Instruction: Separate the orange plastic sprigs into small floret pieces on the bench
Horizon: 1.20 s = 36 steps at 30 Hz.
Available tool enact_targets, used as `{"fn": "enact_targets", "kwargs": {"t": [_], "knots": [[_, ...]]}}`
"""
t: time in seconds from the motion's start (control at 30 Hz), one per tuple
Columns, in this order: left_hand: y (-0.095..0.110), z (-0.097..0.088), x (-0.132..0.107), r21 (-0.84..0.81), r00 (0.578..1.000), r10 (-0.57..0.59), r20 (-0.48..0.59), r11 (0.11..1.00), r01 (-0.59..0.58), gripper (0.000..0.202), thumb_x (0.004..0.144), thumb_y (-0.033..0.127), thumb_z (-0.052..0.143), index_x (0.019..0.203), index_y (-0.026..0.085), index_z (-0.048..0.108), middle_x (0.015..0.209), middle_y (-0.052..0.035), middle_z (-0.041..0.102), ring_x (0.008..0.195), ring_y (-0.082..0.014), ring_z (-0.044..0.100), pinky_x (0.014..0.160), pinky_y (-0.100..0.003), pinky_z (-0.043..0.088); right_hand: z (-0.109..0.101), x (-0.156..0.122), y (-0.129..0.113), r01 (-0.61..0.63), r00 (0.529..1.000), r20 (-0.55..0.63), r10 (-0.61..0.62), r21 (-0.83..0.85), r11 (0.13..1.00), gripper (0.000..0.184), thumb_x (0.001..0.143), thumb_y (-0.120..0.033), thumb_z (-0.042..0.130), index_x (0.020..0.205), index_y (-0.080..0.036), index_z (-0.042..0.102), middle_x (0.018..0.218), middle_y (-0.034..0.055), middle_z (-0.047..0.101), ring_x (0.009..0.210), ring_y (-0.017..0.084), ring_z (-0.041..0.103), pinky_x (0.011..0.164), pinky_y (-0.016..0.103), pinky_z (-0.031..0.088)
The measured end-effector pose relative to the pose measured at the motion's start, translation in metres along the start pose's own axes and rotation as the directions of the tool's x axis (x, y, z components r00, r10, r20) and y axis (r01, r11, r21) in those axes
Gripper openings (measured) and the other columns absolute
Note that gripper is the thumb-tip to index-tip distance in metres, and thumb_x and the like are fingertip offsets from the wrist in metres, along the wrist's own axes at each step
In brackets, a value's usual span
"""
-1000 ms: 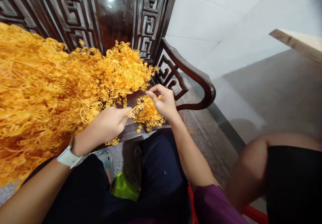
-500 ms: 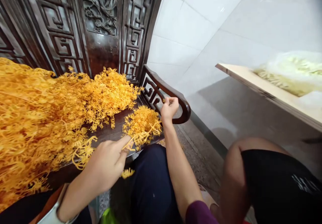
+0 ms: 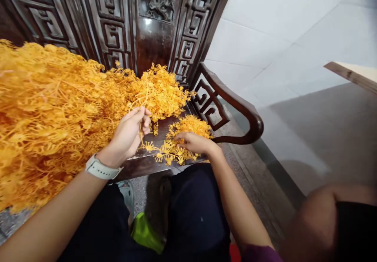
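My left hand (image 3: 127, 136) is closed, thumb against fingers, around the thin stem of an orange plastic sprig (image 3: 140, 130). Spiky orange heads (image 3: 167, 148) spread between my two hands, low over the seat's front edge. At the small heap of orange sprigs (image 3: 194, 124), my right hand (image 3: 193, 141) has its fingers bent together; its fingertips are partly hidden among the heads, and what they pinch cannot be made out. A much larger pile of the same sprigs (image 3: 64, 116) covers the bench to the left.
The dark wooden bench (image 3: 159, 134) has a carved back (image 3: 154, 42) and a curved armrest (image 3: 235, 93) on the right. A board's edge (image 3: 350, 75) juts in at the far right. Another person's knee (image 3: 318, 215) is at the lower right. Something bright green (image 3: 147, 232) lies below.
My left hand has moved up and forward toward the big pile, holding a stem. My right hand has come down from beside the armrest to the small heap. The view has turned left.
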<state>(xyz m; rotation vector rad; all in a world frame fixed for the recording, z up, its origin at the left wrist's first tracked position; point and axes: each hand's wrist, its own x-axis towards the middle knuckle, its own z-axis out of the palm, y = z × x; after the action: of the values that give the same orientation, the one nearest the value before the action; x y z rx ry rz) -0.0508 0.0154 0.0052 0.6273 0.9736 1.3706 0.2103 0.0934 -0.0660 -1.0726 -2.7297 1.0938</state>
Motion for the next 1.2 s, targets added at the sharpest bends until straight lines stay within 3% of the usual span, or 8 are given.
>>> {"fn": "enact_targets", "kwargs": {"t": [0.1,0.27,0.4,0.63,0.77,0.9,1.03,1.2], "knots": [[0.003,-0.006,0.007,-0.059,0.999,-0.006,-0.044,0.998,0.004,0.024,0.109,0.025,0.046,0.088,0.018,0.055,0.073,0.0021,0.049,0.061,-0.0089,0.045,0.059,-0.021,0.041,-0.008,-0.009,-0.014,0.016,0.976,-0.218,0.004,0.091,0.996,0.029,0.108,-0.037,0.055,0.102,-0.018,0.076,0.102,0.0094,0.076,0.094,0.022,0.069,0.09,0.039,0.053],[0.002,-0.008,0.014,-0.098,0.998,0.038,-0.052,0.994,-0.043,0.016,0.104,0.022,0.053,0.088,0.02,0.053,0.082,-0.0002,0.058,0.072,-0.0109,0.057,0.074,-0.026,0.05,-0.003,-0.007,-0.077,0.239,0.749,-0.659,-0.076,0.16,0.958,0.031,0.108,-0.047,0.055,0.11,-0.024,0.075,0.108,0.0066,0.074,0.102,0.022,0.068,0.093,0.04,0.051],[-0.004,0.003,0.008,-0.16,1.0,-0.004,0.008,0.987,0.006,0.019,0.086,0.005,0.063,0.089,0.019,0.052,0.085,0.0013,0.06,0.081,-0.0115,0.065,0.079,-0.027,0.052,0.018,0.011,-0.115,0.271,0.791,-0.586,-0.174,0.082,0.959,0.03,0.096,-0.048,0.076,0.113,-0.024,0.073,0.112,0.0067,0.075,0.107,0.025,0.067,0.098,0.043,0.049],[-0.006,0.011,-0.002,-0.112,0.995,0.026,0.098,0.994,-0.015,0.015,0.093,0.01,0.063,0.087,0.019,0.053,0.097,-0.001,0.062,0.101,-0.0141,0.066,0.092,-0.028,0.052,0.034,0.023,-0.116,0.296,0.871,-0.492,0.004,0.531,0.794,0.022,0.096,-0.041,0.073,0.1,-0.02,0.069,0.079,-0.0006,0.07,0.068,0.014,0.062,0.067,0.03,0.049],[0.006,-0.008,0.0,0.262,0.974,0.027,0.226,0.961,-0.088,0.007,0.09,0.018,0.069,0.097,0.018,0.068,0.104,-0.0035,0.069,0.105,-0.0176,0.066,0.096,-0.029,0.05,0.025,0.018,-0.109,0.3,0.815,-0.573,0.084,0.542,0.785,0.021,0.096,-0.042,0.073,0.096,-0.021,0.066,0.069,-0.0035,0.064,0.06,0.012,0.057,0.057,0.028,0.044],[0.018,-0.031,0.007,0.702,0.936,-0.085,0.342,0.685,-0.195,0.024,0.092,0.039,0.074,0.079,0.018,0.072,0.082,-0.0046,0.07,0.081,-0.0181,0.065,0.075,-0.028,0.049,0.012,0.016,-0.09,0.364,0.71,-0.691,0.138,0.527,0.768,0.024,0.094,-0.044,0.076,0.101,-0.023,0.067,0.075,-0.0021,0.066,0.065,0.012,0.06,0.062,0.029,0.048],[0.017,-0.037,0.015,0.77,0.902,-0.157,0.401,0.592,-0.239,0.033,0.091,0.047,0.075,0.075,0.018,0.074,0.074,-0.0046,0.069,0.069,-0.0157,0.062,0.065,-0.027,0.046,0.003,0.015,-0.074,0.406,0.642,-0.735,0.217,0.566,0.717,0.024,0.095,-0.043,0.075,0.103,-0.024,0.062,0.08,-0.0011,0.068,0.069,0.013,0.063,0.065,0.029,0.049],[0.011,-0.03,0.017,0.691,0.896,-0.078,0.437,0.667,-0.279,0.036,0.096,0.049,0.072,0.079,0.018,0.072,0.077,-0.0034,0.069,0.072,-0.013,0.061,0.069,-0.025,0.047,0.003,0.015,-0.074,0.391,0.654,-0.7,0.288,0.639,0.663,0.03,0.097,-0.047,0.07,0.11,-0.026,0.055,0.077,-0.0014,0.064,0.068,0.015,0.064,0.058,0.028,0.044]]}}
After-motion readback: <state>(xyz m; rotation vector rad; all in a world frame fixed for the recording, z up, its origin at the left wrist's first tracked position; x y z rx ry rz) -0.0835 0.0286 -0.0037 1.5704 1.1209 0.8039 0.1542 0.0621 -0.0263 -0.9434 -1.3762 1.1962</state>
